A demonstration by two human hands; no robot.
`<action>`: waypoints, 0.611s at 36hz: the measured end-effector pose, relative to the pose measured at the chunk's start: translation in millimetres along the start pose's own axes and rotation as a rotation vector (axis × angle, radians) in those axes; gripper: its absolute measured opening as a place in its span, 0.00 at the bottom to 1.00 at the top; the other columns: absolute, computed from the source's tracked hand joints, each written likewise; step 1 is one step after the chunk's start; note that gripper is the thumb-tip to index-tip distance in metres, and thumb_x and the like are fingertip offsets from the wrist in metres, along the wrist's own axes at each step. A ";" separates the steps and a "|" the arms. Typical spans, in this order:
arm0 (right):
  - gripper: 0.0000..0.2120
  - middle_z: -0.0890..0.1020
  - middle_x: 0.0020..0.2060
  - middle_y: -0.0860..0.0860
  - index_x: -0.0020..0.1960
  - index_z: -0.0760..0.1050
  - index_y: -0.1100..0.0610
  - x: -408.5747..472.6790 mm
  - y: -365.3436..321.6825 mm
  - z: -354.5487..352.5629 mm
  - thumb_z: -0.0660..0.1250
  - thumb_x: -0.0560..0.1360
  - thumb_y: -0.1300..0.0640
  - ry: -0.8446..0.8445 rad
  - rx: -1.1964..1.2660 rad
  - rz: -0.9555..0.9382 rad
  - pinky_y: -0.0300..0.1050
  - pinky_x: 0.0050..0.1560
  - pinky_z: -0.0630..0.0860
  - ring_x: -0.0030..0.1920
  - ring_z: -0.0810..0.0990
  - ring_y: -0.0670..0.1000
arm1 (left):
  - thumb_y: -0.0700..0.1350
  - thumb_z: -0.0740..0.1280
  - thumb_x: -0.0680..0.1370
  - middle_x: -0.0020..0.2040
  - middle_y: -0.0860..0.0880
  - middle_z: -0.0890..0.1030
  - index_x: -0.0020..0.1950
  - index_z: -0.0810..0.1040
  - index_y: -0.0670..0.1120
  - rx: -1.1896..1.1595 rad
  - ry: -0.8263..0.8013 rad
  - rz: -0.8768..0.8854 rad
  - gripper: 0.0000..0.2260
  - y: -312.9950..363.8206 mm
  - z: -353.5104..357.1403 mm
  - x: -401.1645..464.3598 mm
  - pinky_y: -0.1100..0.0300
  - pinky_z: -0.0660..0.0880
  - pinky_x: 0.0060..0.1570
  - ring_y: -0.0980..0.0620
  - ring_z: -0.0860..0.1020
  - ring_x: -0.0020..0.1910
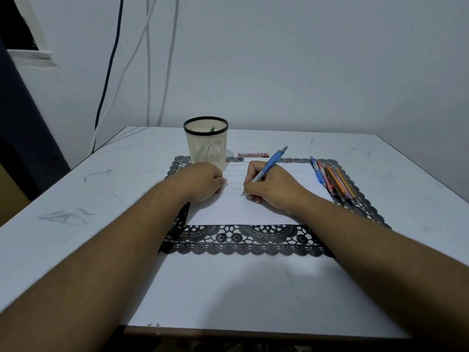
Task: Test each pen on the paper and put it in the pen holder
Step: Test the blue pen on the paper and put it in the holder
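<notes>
Two bare forearms reach from the near edge of the scuffed white table [76,189] toward a white sheet of paper [243,209] lying on a black lace-patterned placemat [243,240]. Faint rows of small pen marks cross the far half of the sheet; none of them can be read. At about 12 o'clock from the paper lies a small flat red case [253,155] with a label too small to make out.

At 11 o'clock from the sheet stands a cream plastic mesh pen holder with a black rim [206,143], upright, on the far-left corner of the placemat. One green-tipped pen [211,129] leans inside it, its top just below the rim.

At 3 o'clock, a bundle of coloured pens [335,180], blue, pink and orange among them, lies side by side on the placemat's right border, just beside the paper's edge.

Resting on the paper's left part, the left hand [203,181] has its fingers curled under and grips nothing that can be seen. The right hand [271,188] pinches a blue-barrelled click pen [269,166] in a writing grip, tip touching the paper, barrel slanting up toward 1 o'clock.
</notes>
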State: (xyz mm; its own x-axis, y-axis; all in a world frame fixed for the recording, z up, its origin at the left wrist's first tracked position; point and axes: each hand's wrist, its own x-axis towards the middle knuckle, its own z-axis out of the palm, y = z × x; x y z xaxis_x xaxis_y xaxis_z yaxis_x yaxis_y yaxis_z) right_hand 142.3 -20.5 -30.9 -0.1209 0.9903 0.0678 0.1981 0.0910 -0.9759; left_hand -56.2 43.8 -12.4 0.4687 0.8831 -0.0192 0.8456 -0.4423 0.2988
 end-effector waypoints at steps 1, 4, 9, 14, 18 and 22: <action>0.10 0.77 0.33 0.59 0.39 0.73 0.61 -0.4 -0.7 0.9 0.68 0.73 0.74 -0.013 0.011 0.004 0.43 0.33 0.73 0.34 0.76 0.54 | 0.50 0.60 0.85 0.37 0.51 0.78 0.35 0.74 0.50 0.002 0.001 -0.001 0.18 -0.3 -0.2 -0.2 0.54 0.68 0.41 0.51 0.75 0.41; 0.11 0.77 0.34 0.61 0.38 0.73 0.61 -1.6 -1.4 -1.6 0.67 0.74 0.74 -0.003 0.032 -0.005 0.45 0.34 0.73 0.34 0.76 0.54 | 0.49 0.60 0.85 0.36 0.51 0.78 0.34 0.74 0.50 0.000 0.002 0.005 0.19 0.8 -0.8 -0.6 0.55 0.67 0.40 0.52 0.75 0.40; 0.11 0.76 0.35 0.61 0.39 0.73 0.61 -2.9 -0.4 -9.4 0.67 0.75 0.73 0.050 0.053 -0.017 0.47 0.33 0.72 0.34 0.76 0.55 | 0.49 0.60 0.85 0.37 0.51 0.78 0.34 0.75 0.50 0.000 -0.005 0.009 0.19 1.8 -1.8 -0.1 0.55 0.68 0.40 0.51 0.75 0.40; 0.11 0.76 0.35 0.60 0.37 0.74 0.60 -4.4 -1.9 -6.8 0.68 0.74 0.73 0.027 0.016 -0.011 0.46 0.34 0.73 0.35 0.76 0.55 | 0.50 0.60 0.85 0.37 0.51 0.79 0.35 0.75 0.50 -0.007 -0.006 0.004 0.19 0.7 -0.9 -1.3 0.55 0.68 0.40 0.51 0.76 0.41; 0.12 0.76 0.34 0.60 0.37 0.73 0.60 -5.6 -3.4 -6.9 0.67 0.74 0.73 0.006 0.004 -0.003 0.45 0.34 0.72 0.35 0.75 0.55 | 0.49 0.60 0.85 0.38 0.50 0.80 0.36 0.76 0.49 -0.013 0.004 0.007 0.18 3.0 -1.9 -2.8 0.55 0.68 0.40 0.51 0.76 0.42; 0.10 0.77 0.35 0.61 0.38 0.73 0.61 -6.2 -4.9 -5.5 0.67 0.74 0.72 0.042 -0.048 0.002 0.44 0.34 0.73 0.35 0.76 0.54 | 0.49 0.60 0.85 0.39 0.50 0.80 0.37 0.76 0.48 -0.013 0.002 0.004 0.18 3.1 -2.4 -4.2 0.55 0.69 0.41 0.50 0.77 0.43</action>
State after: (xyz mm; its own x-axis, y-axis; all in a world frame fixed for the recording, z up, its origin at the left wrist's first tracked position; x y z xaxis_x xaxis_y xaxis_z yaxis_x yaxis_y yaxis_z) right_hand 147.4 -26.5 -25.4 -0.0801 0.9939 0.0755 0.2450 0.0931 -0.9650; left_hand -56.2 39.1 -9.1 0.4715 0.8817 -0.0161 0.8403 -0.4437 0.3115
